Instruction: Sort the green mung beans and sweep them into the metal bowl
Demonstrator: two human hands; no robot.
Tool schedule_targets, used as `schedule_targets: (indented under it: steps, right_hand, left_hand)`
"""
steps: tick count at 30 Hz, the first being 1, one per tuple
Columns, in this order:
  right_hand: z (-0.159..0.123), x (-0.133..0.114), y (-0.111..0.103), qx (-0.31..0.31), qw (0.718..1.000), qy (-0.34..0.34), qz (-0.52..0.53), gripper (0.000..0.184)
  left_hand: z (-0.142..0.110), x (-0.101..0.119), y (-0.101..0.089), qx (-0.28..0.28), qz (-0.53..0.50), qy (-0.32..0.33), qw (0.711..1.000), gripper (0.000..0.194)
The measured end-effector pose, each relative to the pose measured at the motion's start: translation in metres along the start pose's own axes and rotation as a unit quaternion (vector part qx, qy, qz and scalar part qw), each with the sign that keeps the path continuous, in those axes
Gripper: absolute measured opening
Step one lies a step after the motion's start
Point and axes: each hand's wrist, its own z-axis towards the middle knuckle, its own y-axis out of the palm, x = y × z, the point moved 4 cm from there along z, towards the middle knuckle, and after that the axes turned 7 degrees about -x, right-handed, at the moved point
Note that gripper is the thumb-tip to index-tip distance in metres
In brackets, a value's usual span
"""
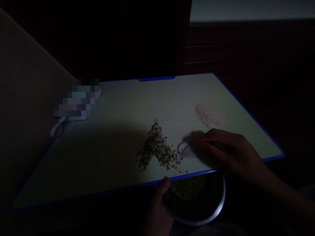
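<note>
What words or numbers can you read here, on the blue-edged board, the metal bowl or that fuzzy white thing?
No words, labels, brands, numbers or signs can be read: the blue-edged board and the metal bowl show none, and the fuzzy white thing is too blurred to read.

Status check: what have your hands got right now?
Left hand gripping steel bowl of green grains at board edge. Right hand over board, fingers by small pale heap. Green grain pile beside it.
</note>
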Motion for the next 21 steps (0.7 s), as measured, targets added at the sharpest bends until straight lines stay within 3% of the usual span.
schedule_targets:
  steps: [4, 8, 13, 18, 21]
  right_hand:
    - [-0.002, -0.003, -0.004, -0.005, 0.999, -0.024, 0.021, 0.015]
    - [-0.007, -0.006, -0.007, 0.012, 1.0, -0.017, 0.017, 0.015]
    - [-0.01, -0.006, -0.003, 0.008, 1.0, -0.013, -0.007, 0.016]
    - [-0.011, -0.004, -0.003, 0.046, 0.998, 0.001, -0.048, 0.017]
    - [-0.01, -0.005, -0.001, 0.035, 0.999, 0.0, -0.039, 0.018]
  left_hand:
    - [-0.007, 0.001, 0.012, 0.07, -0.009, -0.005, 0.998, 0.06]
    - [-0.01, 0.001, 0.018, 0.061, -0.032, -0.023, 0.997, 0.052]
    - [-0.007, 0.001, 0.012, 0.04, -0.026, -0.005, 0.999, 0.059]
    - [-0.007, 0.002, 0.018, 0.009, -0.027, 0.011, 1.0, 0.057]
    - [-0.008, 0.002, 0.021, 0.015, -0.024, 0.004, 1.0, 0.057]
